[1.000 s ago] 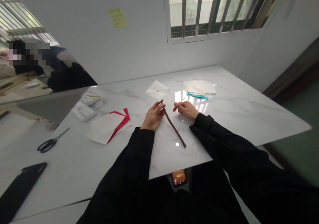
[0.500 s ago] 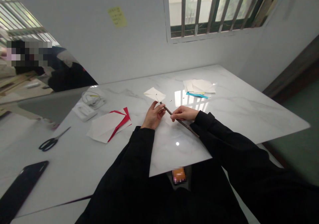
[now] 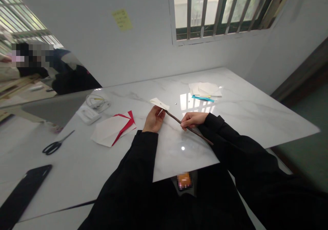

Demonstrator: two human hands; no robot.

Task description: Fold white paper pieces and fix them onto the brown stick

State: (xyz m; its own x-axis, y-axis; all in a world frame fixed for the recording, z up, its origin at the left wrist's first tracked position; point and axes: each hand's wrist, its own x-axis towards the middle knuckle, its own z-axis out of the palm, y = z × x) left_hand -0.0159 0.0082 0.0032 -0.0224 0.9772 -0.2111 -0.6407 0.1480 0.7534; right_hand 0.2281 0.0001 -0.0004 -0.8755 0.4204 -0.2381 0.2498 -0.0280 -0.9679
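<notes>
My right hand (image 3: 191,120) is closed around a thin brown stick (image 3: 197,133), which slants from upper left to lower right above the white marble-patterned table. At the stick's upper end is a piece of white folded paper (image 3: 158,102) with a small dark spot near its middle. My left hand (image 3: 154,119) is just under this paper, fingers curled up against it by the stick's tip. Part of those fingers is hidden by the paper, and I cannot tell how the stick and paper are joined.
Left of my hands lie white and red papers (image 3: 109,129), black-handled scissors (image 3: 55,146), a black phone-like slab (image 3: 27,190) and a white cable with a box (image 3: 89,114). White papers (image 3: 205,88) with a blue piece (image 3: 203,98) lie far right. A person sits far left.
The white paper has tipped to a flatter, more edge-on angle. My left fingers have shifted from the stick to beneath the paper. My right hand and the stick's lower end have moved slightly right and down.
</notes>
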